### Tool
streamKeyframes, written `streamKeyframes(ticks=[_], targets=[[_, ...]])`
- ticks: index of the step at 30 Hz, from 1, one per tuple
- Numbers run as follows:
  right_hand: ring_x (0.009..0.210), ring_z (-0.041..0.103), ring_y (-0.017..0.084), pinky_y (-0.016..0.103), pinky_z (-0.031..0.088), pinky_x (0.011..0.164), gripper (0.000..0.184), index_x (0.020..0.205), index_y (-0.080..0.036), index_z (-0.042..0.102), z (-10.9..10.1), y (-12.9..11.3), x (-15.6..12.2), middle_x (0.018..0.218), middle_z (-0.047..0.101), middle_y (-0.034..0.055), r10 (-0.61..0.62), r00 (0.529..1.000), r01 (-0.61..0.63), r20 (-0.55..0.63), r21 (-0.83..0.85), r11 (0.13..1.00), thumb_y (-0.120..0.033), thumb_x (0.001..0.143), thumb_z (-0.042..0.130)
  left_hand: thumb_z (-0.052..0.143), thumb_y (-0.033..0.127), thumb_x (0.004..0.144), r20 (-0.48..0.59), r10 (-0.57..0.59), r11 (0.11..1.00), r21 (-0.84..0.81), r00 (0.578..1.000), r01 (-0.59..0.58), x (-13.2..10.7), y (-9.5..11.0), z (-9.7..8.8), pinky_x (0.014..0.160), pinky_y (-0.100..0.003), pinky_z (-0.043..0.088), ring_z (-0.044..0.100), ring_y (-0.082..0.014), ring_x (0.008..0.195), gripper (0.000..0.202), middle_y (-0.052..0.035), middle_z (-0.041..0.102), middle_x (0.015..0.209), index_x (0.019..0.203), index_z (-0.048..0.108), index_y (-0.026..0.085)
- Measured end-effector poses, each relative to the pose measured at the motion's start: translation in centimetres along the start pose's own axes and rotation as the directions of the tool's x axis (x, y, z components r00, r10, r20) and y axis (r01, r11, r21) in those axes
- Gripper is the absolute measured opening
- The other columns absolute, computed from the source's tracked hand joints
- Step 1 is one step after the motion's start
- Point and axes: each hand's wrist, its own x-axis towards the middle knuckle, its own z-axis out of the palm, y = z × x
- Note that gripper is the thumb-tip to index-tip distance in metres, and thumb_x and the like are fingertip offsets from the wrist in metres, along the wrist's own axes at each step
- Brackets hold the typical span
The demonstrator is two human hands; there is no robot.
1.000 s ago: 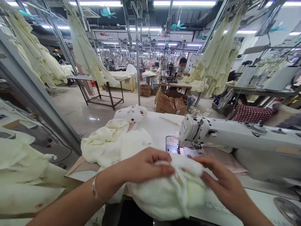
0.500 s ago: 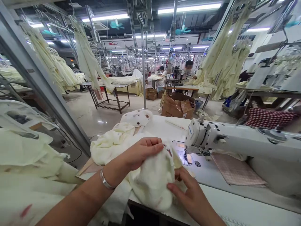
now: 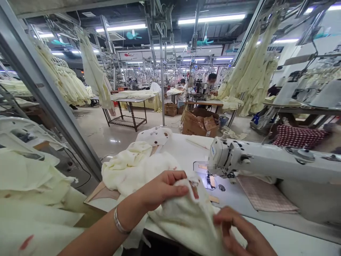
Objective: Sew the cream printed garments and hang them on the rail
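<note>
Cream fabric piece point(image 3: 186, 217) bunched at near edge of sewing table point(image 3: 186, 145), just short of the needle area. Left hand point(image 3: 162, 188) on top of it, thumb and fingers clamped on a fold; silver bracelet point(image 3: 117, 221) on that wrist. Right hand point(image 3: 239, 231) low against the piece's right side, fingers curled, blurred, so cannot tell if actually gripping. Loose pile of cream cloth point(image 3: 128, 167) directly behind left hand, touching the piece. Spotted cut panel point(image 3: 154, 136) beyond that pile. White sewing machine point(image 3: 266, 160) to the right, head over the lit needle plate, pink checked mat point(image 3: 263, 197) under its arm. Cardboard box point(image 3: 201, 122) on floor past table. Slanted steel post point(image 3: 53, 106) at left.
</note>
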Motion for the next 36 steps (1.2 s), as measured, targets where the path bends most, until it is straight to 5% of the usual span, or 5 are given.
streamKeyframes(ticks=[5,11,15,24,36], targets=[[0.081,0.057,0.014,0.028,0.046,0.077,0.046,0.134,-0.029,0.037,-0.2,-1.1,3.0,0.107,0.057,0.0053,0.011,0.998,-0.005,-0.056,0.107,0.994,-0.044,0.090,0.040,0.060,0.036,0.082,0.188,-0.043,0.981,0.195,0.981,0.005,0.6,0.2,1.5,0.071,-0.018,0.040,0.054,-0.0105,0.078,0.026,-0.0044,0.061,0.088,0.087,0.064,0.010],[0.055,0.044,0.011,0.023,0.035,0.052,0.033,0.063,-0.019,0.057,0.5,-1.6,6.3,0.058,0.047,-0.0022,-0.017,0.999,0.020,-0.035,0.085,0.996,-0.048,0.079,0.057,0.052,0.032,0.087,0.013,0.000,0.733,0.680,1.000,-0.008,-0.8,-0.2,2.1,0.059,-0.017,0.036,0.046,-0.0078,0.061,0.025,0.0024,0.053,0.063,0.073,0.061,0.013],[0.045,0.035,0.010,0.022,0.029,0.041,0.039,0.060,-0.020,0.047,1.7,0.7,7.3,0.049,0.036,-0.0053,0.117,0.956,-0.080,-0.269,0.146,0.986,-0.051,0.083,0.045,0.052,0.028,0.086,0.255,0.034,0.755,0.627,0.966,-0.192,-2.2,0.0,2.6,0.069,-0.020,0.042,0.054,-0.0119,0.072,0.023,-0.0027,0.059,0.073,0.070,0.061,0.014],[0.077,0.055,0.016,0.027,0.045,0.069,0.022,0.091,-0.024,0.059,1.3,2.3,3.9,0.085,0.060,0.0017,0.136,0.938,-0.114,-0.320,0.087,0.990,-0.043,0.082,0.053,0.049,0.049,0.083,-0.491,0.364,0.801,0.598,0.792,0.002,-0.6,0.1,-3.9,0.051,-0.017,0.034,0.041,-0.0084,0.055,0.032,0.0049,0.045,0.063,0.076,0.050,0.018],[0.086,0.055,0.023,0.038,0.043,0.077,0.026,0.097,-0.024,0.063,4.4,3.3,0.4,0.090,0.062,0.0044,0.138,0.988,-0.123,0.071,-0.185,0.975,-0.024,0.071,0.061,0.071,0.040,0.068,-0.446,0.168,0.692,0.689,0.879,0.217,-4.5,1.6,-7.8,0.068,-0.023,0.045,0.056,-0.0167,0.079,0.049,-0.0013,0.059,0.087,0.111,0.055,0.023]])
